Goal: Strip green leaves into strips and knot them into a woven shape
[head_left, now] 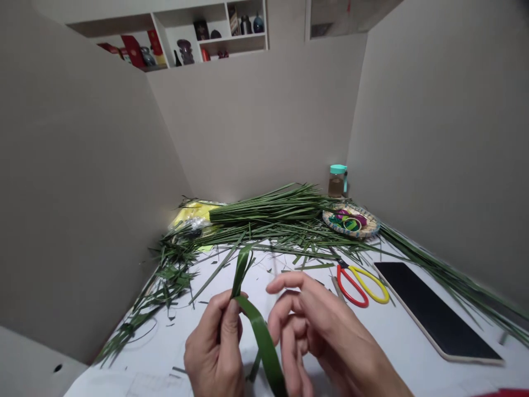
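My left hand (221,344) pinches a folded green leaf strip (264,336) between thumb and fingers. Above the pinch the leaf stands up in a narrow loop with a few thin ends. Its broad tail bends over to the right and runs down past the bottom edge of the picture. My right hand (318,331) hovers just right of this tail, fingers loosely curved and apart, with nothing seen in its grasp. Whether its fingertips touch the tail, I cannot tell. Scissors (359,284) with one red and one yellow handle lie beyond the right hand.
A large bundle of long green leaves (268,207) lies along the back wall, with scraps (169,281) to the left. A woven basket (372,227) holds colourful pieces near a teal-lidded jar (336,182). A dark tablet (438,311) lies at right on the white table (165,353).
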`<state>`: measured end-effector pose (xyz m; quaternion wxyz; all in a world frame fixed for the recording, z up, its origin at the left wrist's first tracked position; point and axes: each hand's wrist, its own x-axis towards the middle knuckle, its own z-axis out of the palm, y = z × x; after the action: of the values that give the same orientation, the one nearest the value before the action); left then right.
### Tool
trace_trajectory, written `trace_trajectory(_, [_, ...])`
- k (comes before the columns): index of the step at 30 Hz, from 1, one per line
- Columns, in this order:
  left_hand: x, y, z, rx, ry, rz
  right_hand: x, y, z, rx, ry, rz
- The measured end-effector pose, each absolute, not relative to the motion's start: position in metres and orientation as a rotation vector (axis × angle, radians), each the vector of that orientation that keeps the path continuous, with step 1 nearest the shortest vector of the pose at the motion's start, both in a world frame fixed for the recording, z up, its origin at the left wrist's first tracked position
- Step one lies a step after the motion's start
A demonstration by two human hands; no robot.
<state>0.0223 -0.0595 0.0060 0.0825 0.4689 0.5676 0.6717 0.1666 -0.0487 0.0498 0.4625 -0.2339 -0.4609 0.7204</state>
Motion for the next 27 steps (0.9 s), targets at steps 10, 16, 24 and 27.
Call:
trace_trajectory(10, [0.01, -0.058, 0.024, 1.601, 1.708, 2.127, 0.159, -0.048, 0.034, -0.809, -1.53, 0.777])
trace_trajectory(16, [0.0, -0.062, 0.027, 1.51, 1.789, 2.085, 0.203, -0.024, 0.061, -0.612, -1.901, -0.266])
trace_trajectory(24, [0.007, -0.064, 0.029, 1.165, 1.596, 2.2, 0.215, -0.022, 0.054, -0.492, -2.032, -0.396])
trace_trajectory(27, [0.017, -0.065, 0.025, 1.139, 1.494, 2.238, 0.196, -0.03, 0.053, -0.58, -2.061, 0.269])
